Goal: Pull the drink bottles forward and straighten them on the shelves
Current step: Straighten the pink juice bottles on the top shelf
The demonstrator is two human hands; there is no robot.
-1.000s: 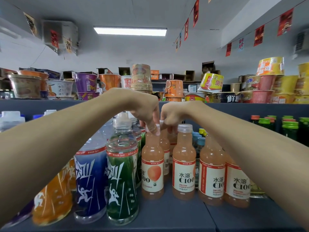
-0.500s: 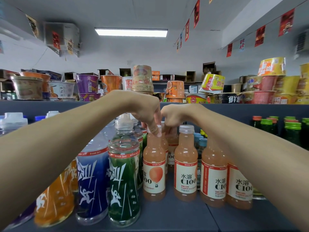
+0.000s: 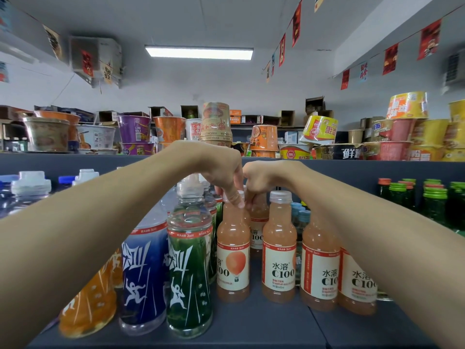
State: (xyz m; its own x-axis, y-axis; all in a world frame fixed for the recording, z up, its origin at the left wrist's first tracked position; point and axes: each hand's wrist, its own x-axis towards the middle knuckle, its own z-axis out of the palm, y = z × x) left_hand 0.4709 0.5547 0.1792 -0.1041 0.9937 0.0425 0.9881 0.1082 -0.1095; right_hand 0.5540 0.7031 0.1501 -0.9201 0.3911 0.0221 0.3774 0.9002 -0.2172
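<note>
While L hand (image 3: pixel 222 172) pinches front pink bottle (image 3: pixel 232 248), R hand (image 3: pixel 261 180) grips bottle behind (image 3: pixel 258 215).

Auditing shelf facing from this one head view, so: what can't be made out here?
Head view only:
- Cap of the front grapefruit bottle: mostly covered by the left hand gripping it.
- Top of the rear grapefruit bottle: hidden under the curled right hand.
- Upper part of the orange bottle: behind the left forearm.
- Neck of the rightmost grapefruit bottle: behind the right forearm.
</note>
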